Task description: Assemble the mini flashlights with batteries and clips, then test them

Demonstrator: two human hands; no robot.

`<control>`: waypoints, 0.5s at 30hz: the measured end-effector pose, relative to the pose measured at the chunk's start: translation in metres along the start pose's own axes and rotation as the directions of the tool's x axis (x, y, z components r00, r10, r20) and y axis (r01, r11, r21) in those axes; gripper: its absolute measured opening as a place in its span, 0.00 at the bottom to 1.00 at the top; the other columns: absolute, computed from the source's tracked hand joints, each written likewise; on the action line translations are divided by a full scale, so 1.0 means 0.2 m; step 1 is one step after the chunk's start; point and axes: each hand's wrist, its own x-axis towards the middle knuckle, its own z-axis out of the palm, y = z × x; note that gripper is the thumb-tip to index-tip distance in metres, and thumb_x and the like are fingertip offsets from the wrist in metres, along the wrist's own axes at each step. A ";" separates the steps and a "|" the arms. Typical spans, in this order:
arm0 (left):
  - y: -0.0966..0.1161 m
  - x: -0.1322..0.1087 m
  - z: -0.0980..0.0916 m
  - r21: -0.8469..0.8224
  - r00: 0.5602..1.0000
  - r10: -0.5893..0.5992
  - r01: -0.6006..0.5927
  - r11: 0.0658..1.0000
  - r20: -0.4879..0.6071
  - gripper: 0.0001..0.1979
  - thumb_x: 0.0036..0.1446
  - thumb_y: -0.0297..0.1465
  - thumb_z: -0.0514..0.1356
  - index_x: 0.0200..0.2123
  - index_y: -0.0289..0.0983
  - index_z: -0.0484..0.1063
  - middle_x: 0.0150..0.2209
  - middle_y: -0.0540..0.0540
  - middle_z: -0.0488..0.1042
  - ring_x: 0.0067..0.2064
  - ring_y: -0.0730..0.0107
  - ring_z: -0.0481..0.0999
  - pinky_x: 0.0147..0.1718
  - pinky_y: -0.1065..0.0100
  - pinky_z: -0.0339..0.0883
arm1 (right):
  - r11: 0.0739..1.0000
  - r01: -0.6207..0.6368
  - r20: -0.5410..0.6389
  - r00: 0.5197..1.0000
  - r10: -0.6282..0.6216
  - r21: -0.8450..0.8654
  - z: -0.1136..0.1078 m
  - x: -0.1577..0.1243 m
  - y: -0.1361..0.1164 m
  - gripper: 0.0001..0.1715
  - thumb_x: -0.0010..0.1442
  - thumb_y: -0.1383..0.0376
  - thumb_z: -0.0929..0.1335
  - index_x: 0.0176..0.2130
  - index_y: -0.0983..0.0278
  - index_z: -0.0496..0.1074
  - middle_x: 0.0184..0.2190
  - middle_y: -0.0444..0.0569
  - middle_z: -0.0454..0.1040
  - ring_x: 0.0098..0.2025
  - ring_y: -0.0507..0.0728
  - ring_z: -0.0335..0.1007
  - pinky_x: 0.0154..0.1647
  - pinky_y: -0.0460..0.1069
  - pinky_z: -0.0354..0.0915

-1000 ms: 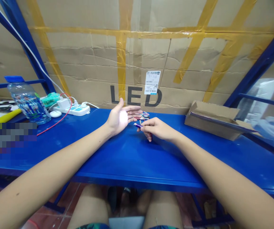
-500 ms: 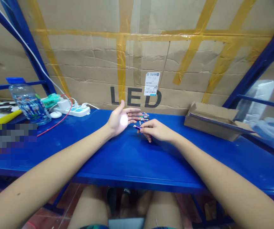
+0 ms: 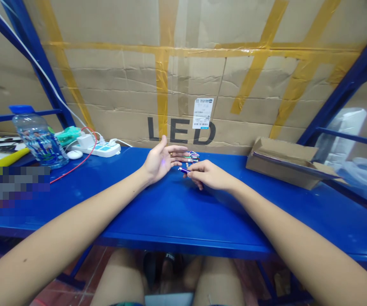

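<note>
Between the fingers of my right hand (image 3: 210, 174) is a small purple flashlight (image 3: 184, 170), its front end pointing left. My left hand (image 3: 160, 160) is held up opposite it, palm turned toward the light, fingers stretched out and thumb raised. A faint violet spot shows on that palm. The left hand holds nothing. Behind the two hands, partly hidden by the left fingers, a bunch of small shiny coloured flashlights (image 3: 194, 157) lies on the blue table (image 3: 183, 216).
An open cardboard box (image 3: 282, 163) stands on the right. To the left are a plastic bottle (image 3: 39, 138) with a blue cap, a white power strip (image 3: 105, 148), a white mouse-like item (image 3: 74, 154) and a red cable (image 3: 81, 159). Large taped cardboard (image 3: 132, 85) backs the table.
The bright white spot on my left palm has become a faint violet one. Both hands stay almost where they were, and the flashlight is still in my right hand.
</note>
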 end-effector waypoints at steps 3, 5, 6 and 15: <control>0.00 0.00 0.00 -0.008 1.000 0.002 -0.002 1.000 -0.015 0.42 0.57 0.63 0.44 0.46 0.32 0.77 0.50 0.31 0.77 0.54 0.46 0.75 0.48 0.54 0.69 | 1.000 0.000 -0.004 1.000 0.000 -0.011 0.00 0.00 0.01 0.14 0.61 0.60 0.64 0.32 0.66 0.74 0.16 0.40 0.67 0.18 0.50 0.63 0.25 0.47 0.60; 0.00 0.00 0.00 -0.026 1.000 -0.002 0.001 1.000 -0.024 0.42 0.57 0.62 0.45 0.46 0.32 0.77 0.50 0.30 0.77 0.54 0.45 0.75 0.48 0.54 0.69 | 1.000 0.003 -0.006 1.000 -0.003 -0.022 0.00 0.00 0.01 0.14 0.61 0.60 0.64 0.33 0.66 0.74 0.16 0.40 0.67 0.18 0.50 0.63 0.26 0.48 0.60; 0.00 -0.01 0.00 -0.034 1.000 -0.004 0.004 0.999 -0.025 0.41 0.57 0.62 0.45 0.46 0.32 0.78 0.50 0.30 0.77 0.54 0.45 0.75 0.48 0.54 0.69 | 1.000 0.006 -0.006 1.000 -0.007 -0.028 0.00 0.00 0.01 0.14 0.62 0.60 0.64 0.33 0.66 0.74 0.16 0.40 0.67 0.19 0.50 0.63 0.26 0.48 0.60; 0.00 -0.01 0.00 -0.014 1.000 0.001 -0.001 1.000 -0.021 0.42 0.57 0.62 0.44 0.46 0.32 0.78 0.49 0.31 0.78 0.53 0.46 0.75 0.48 0.54 0.69 | 1.000 0.008 -0.017 1.000 -0.009 -0.018 0.01 0.01 0.02 0.13 0.62 0.60 0.64 0.33 0.66 0.74 0.16 0.40 0.66 0.18 0.50 0.61 0.24 0.48 0.59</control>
